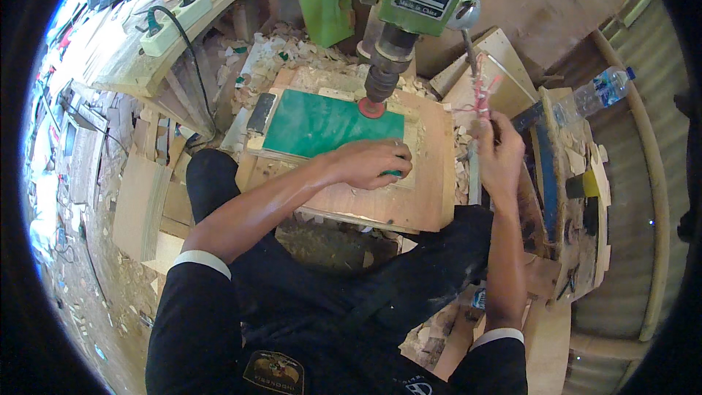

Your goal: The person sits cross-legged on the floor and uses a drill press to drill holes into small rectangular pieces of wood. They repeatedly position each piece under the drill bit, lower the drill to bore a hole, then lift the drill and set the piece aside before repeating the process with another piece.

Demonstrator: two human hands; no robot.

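"By what are the things carried?"

"By a broad wooden board (431,197); a flat green panel (311,123) is laid toward its far left corner."

"What is found at the left edge?"

"A dark block (260,114) is set there, just beside the panel. Pale wood dust (417,130) is scattered between the panel and the board's right edge."

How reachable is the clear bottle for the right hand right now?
Probably yes, once the right hand lets go of the wrapped lever: the clear bottle is off to that hand's right, with no obvious barrier between. Depth is hard to judge.
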